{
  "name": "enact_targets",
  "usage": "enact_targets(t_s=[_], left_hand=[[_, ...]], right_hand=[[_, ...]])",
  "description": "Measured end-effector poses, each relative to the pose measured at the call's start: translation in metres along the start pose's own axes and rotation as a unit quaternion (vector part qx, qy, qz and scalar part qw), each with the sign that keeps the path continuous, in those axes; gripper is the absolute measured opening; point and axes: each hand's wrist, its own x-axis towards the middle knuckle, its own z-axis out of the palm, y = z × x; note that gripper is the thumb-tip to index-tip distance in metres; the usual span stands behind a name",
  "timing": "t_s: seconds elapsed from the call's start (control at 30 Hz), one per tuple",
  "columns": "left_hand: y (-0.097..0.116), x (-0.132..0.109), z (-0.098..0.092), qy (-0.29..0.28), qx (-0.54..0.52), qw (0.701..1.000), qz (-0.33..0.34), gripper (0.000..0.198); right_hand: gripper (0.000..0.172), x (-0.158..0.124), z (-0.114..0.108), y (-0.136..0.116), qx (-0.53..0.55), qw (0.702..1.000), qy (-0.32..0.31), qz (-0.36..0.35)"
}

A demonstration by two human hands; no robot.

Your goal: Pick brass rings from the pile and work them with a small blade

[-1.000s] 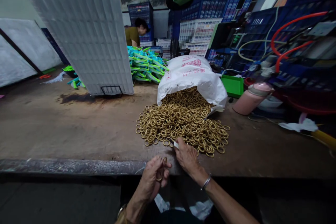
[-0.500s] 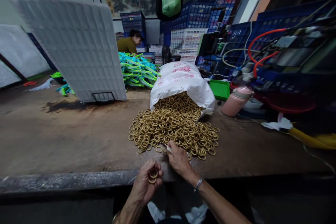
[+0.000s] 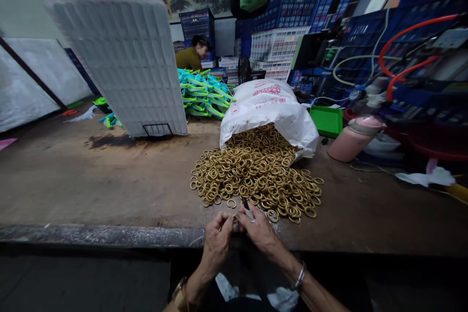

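Observation:
A heap of brass rings (image 3: 256,175) spills from a white sack (image 3: 270,107) lying on the brown worktable (image 3: 109,180). Both hands meet at the table's front edge, just in front of the heap. My left hand (image 3: 217,241) has its fingers closed, pinched against the right hand's fingertips; earlier it held brass rings, now hidden inside it. My right hand (image 3: 258,229) is closed on a small white-and-dark tool (image 3: 247,209) that sticks up toward the rings.
A white grid panel (image 3: 124,63) stands upright at the back left. Green-blue bundles (image 3: 203,92), a green tray (image 3: 325,119), a pink flask (image 3: 353,139), blue crates and hoses crowd the back and right. Another person (image 3: 192,56) sits behind.
My left hand rose from below the table edge and joined the right hand. My right hand drew back from the ring heap with the tool.

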Motion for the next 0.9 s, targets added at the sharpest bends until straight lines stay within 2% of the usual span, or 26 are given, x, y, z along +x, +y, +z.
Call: enact_targets(t_s=[0.07,0.1,0.27,0.4,0.47,0.6,0.67,0.73,0.8,0.9], left_hand=[[0.001,-0.001,-0.001,0.001,0.027,0.999,0.03,0.029],[0.001,-0.001,-0.002,-0.005,0.031,0.999,0.023,0.028],[-0.006,-0.001,-0.006,-0.076,-0.05,0.991,-0.103,0.032],[-0.005,-0.004,-0.006,-0.095,-0.087,0.986,-0.103,0.033],[-0.004,-0.006,-0.005,-0.095,-0.087,0.987,-0.099,0.033],[-0.004,-0.007,-0.005,-0.078,-0.095,0.988,-0.092,0.032],[-0.006,-0.006,-0.006,-0.062,-0.093,0.99,-0.086,0.031],[-0.008,-0.005,-0.006,-0.049,-0.082,0.992,-0.081,0.032],[-0.009,-0.004,-0.007,-0.04,-0.066,0.994,-0.079,0.032],[-0.01,-0.004,-0.007,-0.039,-0.046,0.995,-0.074,0.033]], right_hand=[[0.016,0.002,0.0,0.0,-0.029,0.999,0.013,-0.01],[0.017,0.002,0.0,-0.001,-0.037,0.999,0.015,-0.01],[0.016,-0.001,0.002,-0.005,-0.006,1.0,-0.004,0.008],[0.013,-0.004,0.003,-0.007,0.077,0.993,-0.032,0.078],[0.013,-0.003,0.002,-0.006,0.082,0.992,-0.04,0.092],[0.017,-0.004,-0.002,0.001,-0.046,0.999,-0.001,0.024],[0.016,-0.007,-0.003,0.005,-0.143,0.989,0.005,-0.031],[0.013,-0.011,-0.003,0.008,-0.219,0.973,-0.018,-0.075],[0.015,-0.015,-0.002,0.01,-0.266,0.959,-0.041,-0.087],[0.022,-0.016,-0.001,0.011,-0.315,0.944,-0.039,-0.092]])
